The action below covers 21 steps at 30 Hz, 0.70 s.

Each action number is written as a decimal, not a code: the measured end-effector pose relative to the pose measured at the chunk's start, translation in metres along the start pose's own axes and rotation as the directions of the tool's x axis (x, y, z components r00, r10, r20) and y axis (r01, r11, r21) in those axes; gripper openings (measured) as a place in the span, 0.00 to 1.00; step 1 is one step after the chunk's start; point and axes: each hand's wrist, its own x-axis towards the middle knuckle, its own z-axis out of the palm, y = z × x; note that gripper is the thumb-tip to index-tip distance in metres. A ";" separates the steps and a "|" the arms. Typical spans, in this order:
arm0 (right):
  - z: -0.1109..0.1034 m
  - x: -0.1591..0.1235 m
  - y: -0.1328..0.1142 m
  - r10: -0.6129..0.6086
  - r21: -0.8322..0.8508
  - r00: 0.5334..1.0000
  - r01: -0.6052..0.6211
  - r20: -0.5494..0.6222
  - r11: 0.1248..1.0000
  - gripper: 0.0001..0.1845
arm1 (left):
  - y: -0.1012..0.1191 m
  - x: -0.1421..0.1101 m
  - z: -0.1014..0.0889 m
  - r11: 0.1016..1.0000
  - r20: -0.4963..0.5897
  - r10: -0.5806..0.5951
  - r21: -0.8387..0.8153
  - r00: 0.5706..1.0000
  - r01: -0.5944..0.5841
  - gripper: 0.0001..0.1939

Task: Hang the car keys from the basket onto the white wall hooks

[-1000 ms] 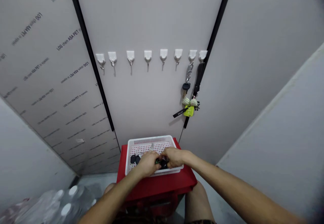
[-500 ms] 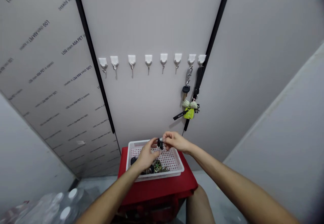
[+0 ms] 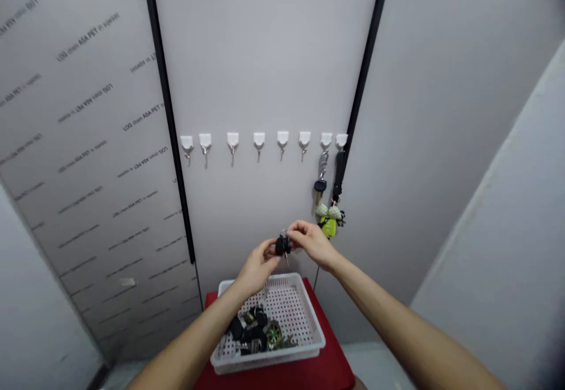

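Observation:
A bunch of black-headed keys [image 3: 283, 245] on a metal ring is held up between my two hands, above the far rim of the white basket [image 3: 313, 319]. The fingers of my left hand [image 3: 257, 267] are closed on the black key heads from the left. My right hand [image 3: 311, 242] pinches the ring at the top from the right. One metal key blade points down below the heads. In the basket lie more keys [image 3: 253, 334] with black heads and a round green and gold piece [image 3: 273, 335]. My left forearm hides part of the basket.
A row of white hooks [image 3: 259, 139] runs along the grey wall. From the two rightmost hang a key on a metal clip [image 3: 320, 186] and a black strap [image 3: 338, 173] with a yellow-green fob [image 3: 328, 226]. The basket stands on a red stool [image 3: 329, 355].
Both hands have lifted the keys up out of the basket area, closer to the wall. The view has tilted up, so hooks and basket sit lower in the picture.

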 end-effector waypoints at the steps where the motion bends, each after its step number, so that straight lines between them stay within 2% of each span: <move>1: -0.004 0.006 -0.010 -0.027 0.020 0.998 0.028 -0.060 0.999 0.06 | 0.011 0.010 0.001 1.000 -0.020 0.025 0.000 0.999 -0.025 0.17; 3: -0.013 0.020 -0.032 -0.080 0.072 0.982 0.094 -0.174 0.993 0.05 | 0.036 0.030 0.004 0.994 -0.074 0.097 0.049 0.992 -0.094 0.16; 6: -0.025 0.041 -0.067 -0.172 0.103 0.929 0.216 -0.327 0.971 0.03 | 0.073 0.057 0.008 0.966 -0.168 0.223 0.172 0.960 -0.194 0.20; 8: -0.032 0.055 -0.087 -0.208 0.087 0.885 0.267 -0.417 0.960 0.02 | 0.092 0.071 0.010 0.941 -0.207 0.273 0.259 0.939 -0.216 0.22; 11: -0.037 0.074 -0.108 -0.228 0.046 0.829 0.291 -0.510 0.956 0.04 | 0.113 0.088 0.012 0.902 -0.204 0.302 0.379 0.931 -0.209 0.23; 13: -0.038 0.084 -0.113 -0.221 0.008 0.808 0.269 -0.547 0.963 0.05 | 0.120 0.097 0.012 0.882 -0.211 0.300 0.432 0.930 -0.187 0.23; 16: -0.037 0.093 -0.112 -0.189 -0.051 0.807 0.193 -0.559 0.980 0.05 | 0.121 0.102 0.009 0.873 -0.225 0.263 0.469 0.938 -0.133 0.24; 19: -0.037 0.094 -0.103 -0.215 -0.124 0.816 0.176 -0.537 0.977 0.02 | 0.111 0.095 0.004 0.880 -0.220 0.208 0.468 0.953 -0.084 0.25; 21: -0.038 0.089 -0.093 -0.308 -0.220 0.787 0.222 -0.535 0.950 0.06 | 0.095 0.082 -0.002 0.891 -0.217 0.170 0.450 0.961 -0.056 0.25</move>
